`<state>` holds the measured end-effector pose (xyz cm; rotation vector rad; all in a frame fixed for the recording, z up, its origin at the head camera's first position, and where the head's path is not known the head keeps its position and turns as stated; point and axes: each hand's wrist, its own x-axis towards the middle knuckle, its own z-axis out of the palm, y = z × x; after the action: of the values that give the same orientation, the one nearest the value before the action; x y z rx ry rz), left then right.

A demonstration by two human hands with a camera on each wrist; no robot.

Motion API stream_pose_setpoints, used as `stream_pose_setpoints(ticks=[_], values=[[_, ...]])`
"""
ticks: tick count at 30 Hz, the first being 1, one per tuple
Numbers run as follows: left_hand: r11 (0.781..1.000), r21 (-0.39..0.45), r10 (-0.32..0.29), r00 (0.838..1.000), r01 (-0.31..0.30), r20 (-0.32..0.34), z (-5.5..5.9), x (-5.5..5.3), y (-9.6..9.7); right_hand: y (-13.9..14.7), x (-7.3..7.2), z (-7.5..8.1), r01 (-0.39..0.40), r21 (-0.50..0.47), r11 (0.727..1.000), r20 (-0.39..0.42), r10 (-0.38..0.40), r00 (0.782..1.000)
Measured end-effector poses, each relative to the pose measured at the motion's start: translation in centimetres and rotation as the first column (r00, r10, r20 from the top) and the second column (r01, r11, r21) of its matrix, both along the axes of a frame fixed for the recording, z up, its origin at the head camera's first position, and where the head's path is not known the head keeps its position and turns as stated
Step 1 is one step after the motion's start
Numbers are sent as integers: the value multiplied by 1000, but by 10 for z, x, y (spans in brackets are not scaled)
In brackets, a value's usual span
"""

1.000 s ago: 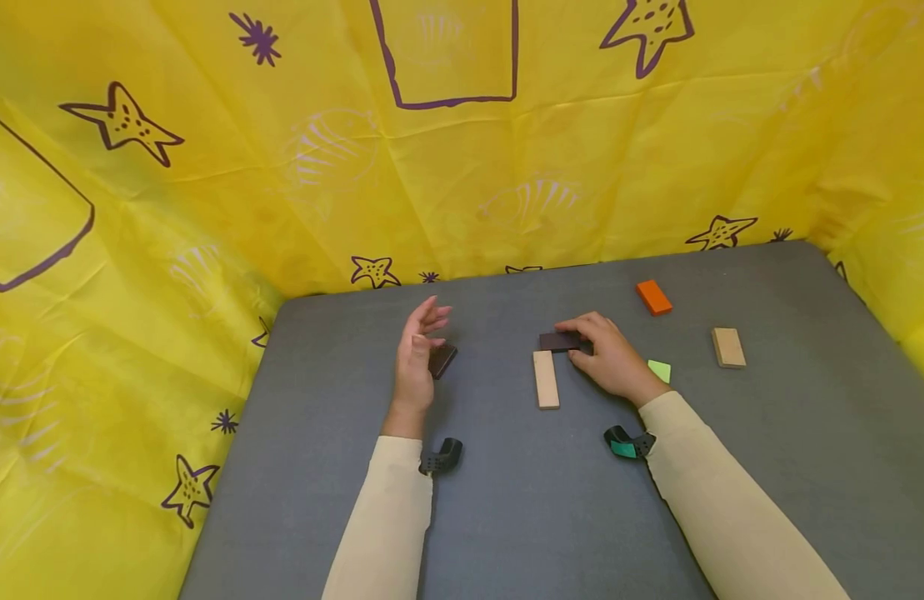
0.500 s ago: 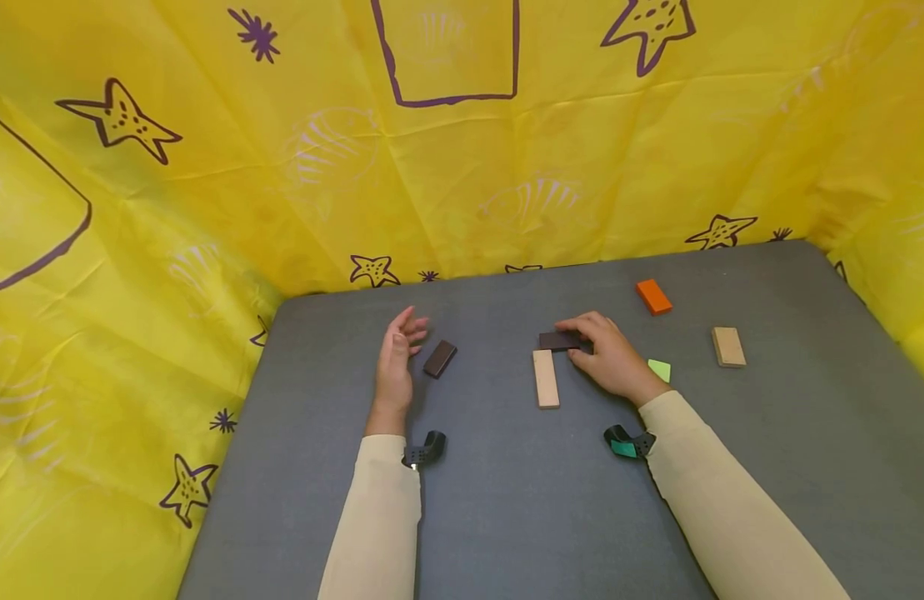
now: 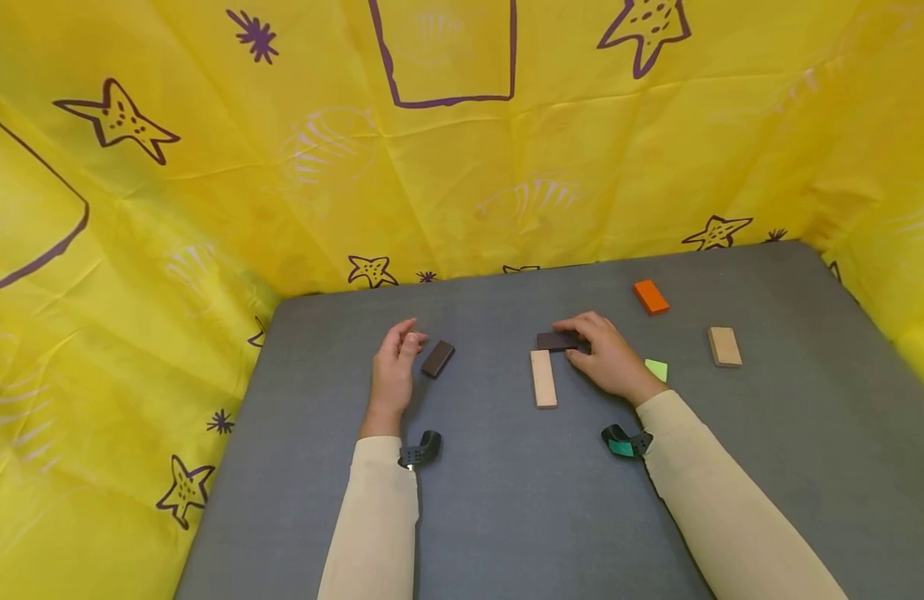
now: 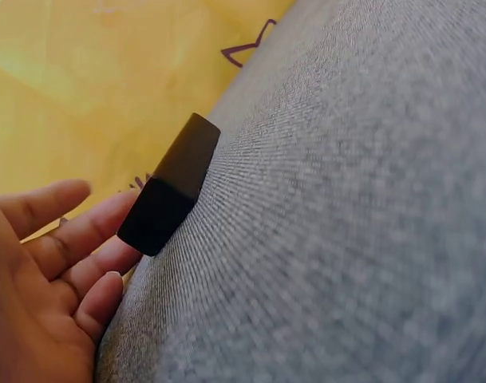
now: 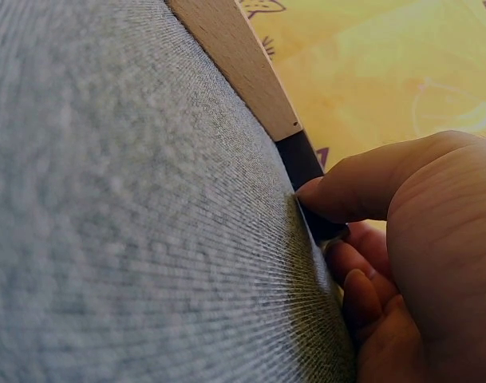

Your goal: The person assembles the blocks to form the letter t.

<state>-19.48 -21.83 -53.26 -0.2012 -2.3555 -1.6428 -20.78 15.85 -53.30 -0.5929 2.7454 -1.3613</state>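
My right hand (image 3: 610, 358) pinches a dark brown block (image 3: 555, 341) lying flat on the table, thumb on the near side and fingers on the far side. That block meets the far end of a pale wooden block (image 3: 543, 379), making a corner; in the right wrist view the wooden block (image 5: 243, 68) touches the dark block (image 5: 300, 159). My left hand (image 3: 391, 375) holds nothing, its fingers loosely bent. Just right of it lies a second dark brown block (image 3: 437, 359), set at a slant. In the left wrist view this block (image 4: 175, 179) partly hides the fingertips.
An orange block (image 3: 651, 297) lies toward the back right, and a tan block (image 3: 725, 346) farther right. A light green piece (image 3: 656, 370) shows partly from behind the right wrist. Yellow patterned cloth (image 3: 447, 167) hangs behind the grey table (image 3: 506, 517).
My left hand has let go of the slanted dark block and drawn back to the left, leaving it on the table. The right hand keeps its pinch in the same spot.
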Motion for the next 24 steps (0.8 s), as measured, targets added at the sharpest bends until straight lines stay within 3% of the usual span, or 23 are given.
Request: stream_pose_setpoints(ticks=[5,10,16,24], values=[[996,-93,0,997,7,79,1,0,0,-1,0,0,4,2,1000,9,-4,1000],[980,-190,-20,985,53,171,2,1,0,-1,1,1,5,1,1000,11,-5,1000],[962,-254,-57,986,96,157,4,0,-2,-1,1,2,4,-1,1000,8,-4,1000],[974,-223,-4,990,36,143,3,-1,-1,-1,1,1,2,-1,1000,6,-2,1000]])
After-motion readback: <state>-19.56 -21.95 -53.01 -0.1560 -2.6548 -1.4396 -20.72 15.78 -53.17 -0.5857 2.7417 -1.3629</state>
